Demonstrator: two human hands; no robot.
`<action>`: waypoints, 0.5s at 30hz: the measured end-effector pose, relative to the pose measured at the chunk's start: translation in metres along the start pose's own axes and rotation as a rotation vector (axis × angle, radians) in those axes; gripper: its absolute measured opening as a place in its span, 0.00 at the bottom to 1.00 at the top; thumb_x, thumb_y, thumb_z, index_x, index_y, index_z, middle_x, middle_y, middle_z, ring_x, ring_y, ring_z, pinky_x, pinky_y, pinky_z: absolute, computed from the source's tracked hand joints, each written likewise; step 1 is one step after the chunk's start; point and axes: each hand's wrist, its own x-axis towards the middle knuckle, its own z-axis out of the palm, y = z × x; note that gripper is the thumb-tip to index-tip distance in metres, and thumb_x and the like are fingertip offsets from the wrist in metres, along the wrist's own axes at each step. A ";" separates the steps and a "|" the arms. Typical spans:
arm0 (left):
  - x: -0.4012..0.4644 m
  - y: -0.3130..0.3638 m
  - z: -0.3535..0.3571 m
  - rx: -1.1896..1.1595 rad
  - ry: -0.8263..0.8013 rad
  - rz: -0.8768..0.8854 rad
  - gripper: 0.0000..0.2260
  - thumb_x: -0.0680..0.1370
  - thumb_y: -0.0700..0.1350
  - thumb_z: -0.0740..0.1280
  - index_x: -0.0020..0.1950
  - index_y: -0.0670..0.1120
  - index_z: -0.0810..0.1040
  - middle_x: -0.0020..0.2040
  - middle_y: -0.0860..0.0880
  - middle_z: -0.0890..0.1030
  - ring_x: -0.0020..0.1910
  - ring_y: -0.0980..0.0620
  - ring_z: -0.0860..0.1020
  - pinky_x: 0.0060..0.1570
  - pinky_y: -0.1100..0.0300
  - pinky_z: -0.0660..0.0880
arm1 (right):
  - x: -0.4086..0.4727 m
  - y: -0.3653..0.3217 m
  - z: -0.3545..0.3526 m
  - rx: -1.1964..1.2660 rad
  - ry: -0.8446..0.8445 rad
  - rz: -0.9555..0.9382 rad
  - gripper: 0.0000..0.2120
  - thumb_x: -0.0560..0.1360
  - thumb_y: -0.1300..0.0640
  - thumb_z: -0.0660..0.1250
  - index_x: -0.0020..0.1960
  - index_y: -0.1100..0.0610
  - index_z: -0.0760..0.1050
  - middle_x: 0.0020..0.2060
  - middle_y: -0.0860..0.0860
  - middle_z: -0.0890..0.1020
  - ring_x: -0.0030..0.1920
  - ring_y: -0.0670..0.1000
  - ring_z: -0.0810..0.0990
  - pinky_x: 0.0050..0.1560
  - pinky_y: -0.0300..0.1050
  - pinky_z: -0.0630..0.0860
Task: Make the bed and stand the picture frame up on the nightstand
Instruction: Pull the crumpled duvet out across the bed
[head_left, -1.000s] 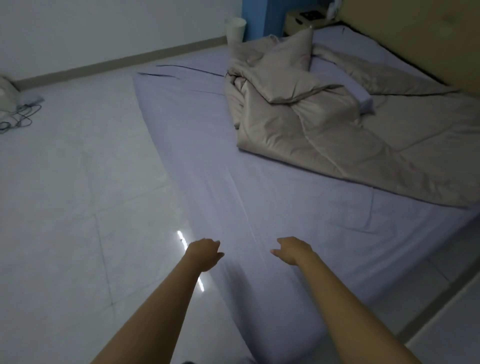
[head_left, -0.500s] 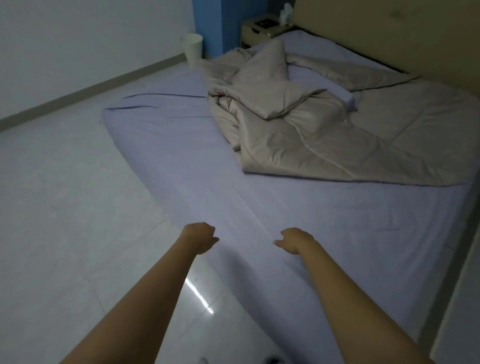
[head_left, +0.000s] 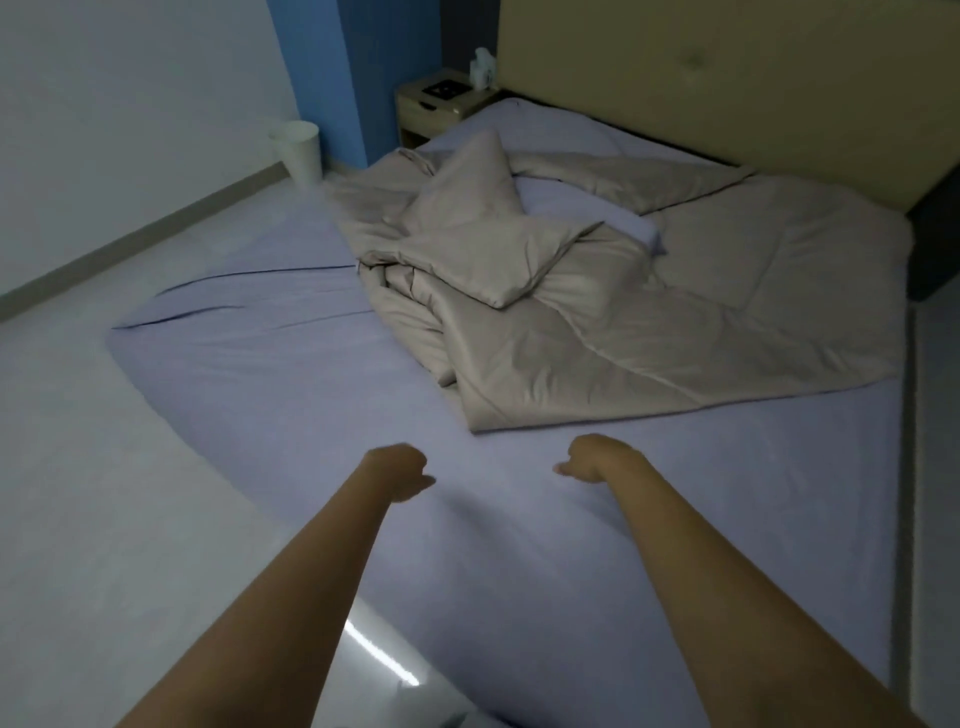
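Both grips loosely curled, left hand (head_left: 397, 470) and right hand (head_left: 592, 462) empty above lilac sheet (head_left: 322, 410)

Bed (head_left: 291, 374) unmade, beige duvet (head_left: 649, 322) bunched up; frame (head_left: 448, 89) flat on nightstand (head_left: 415, 109)

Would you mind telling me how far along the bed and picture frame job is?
Done: nothing obvious. In hand: both hands, left and right, reach over the bare sheet. Left: the comforter lies bunched, and a dark flat object lies on the nightstand.
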 end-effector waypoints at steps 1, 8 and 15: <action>0.010 -0.008 -0.013 0.014 0.011 0.005 0.24 0.82 0.57 0.53 0.75 0.45 0.66 0.74 0.46 0.67 0.74 0.47 0.66 0.72 0.51 0.65 | 0.009 -0.007 -0.014 0.022 0.016 0.001 0.33 0.79 0.40 0.56 0.75 0.61 0.60 0.75 0.57 0.62 0.73 0.58 0.65 0.73 0.51 0.63; 0.117 -0.078 -0.102 0.045 0.051 0.058 0.25 0.82 0.57 0.54 0.76 0.46 0.64 0.75 0.47 0.66 0.74 0.47 0.65 0.71 0.52 0.64 | 0.097 -0.062 -0.109 0.133 0.075 0.007 0.31 0.79 0.42 0.56 0.75 0.61 0.61 0.74 0.57 0.64 0.71 0.58 0.67 0.71 0.49 0.65; 0.255 -0.122 -0.171 0.085 0.101 0.183 0.23 0.82 0.55 0.55 0.74 0.46 0.67 0.73 0.45 0.69 0.71 0.46 0.69 0.67 0.52 0.67 | 0.206 -0.104 -0.192 0.230 0.128 0.112 0.30 0.80 0.43 0.56 0.75 0.60 0.61 0.74 0.57 0.64 0.71 0.57 0.67 0.71 0.48 0.64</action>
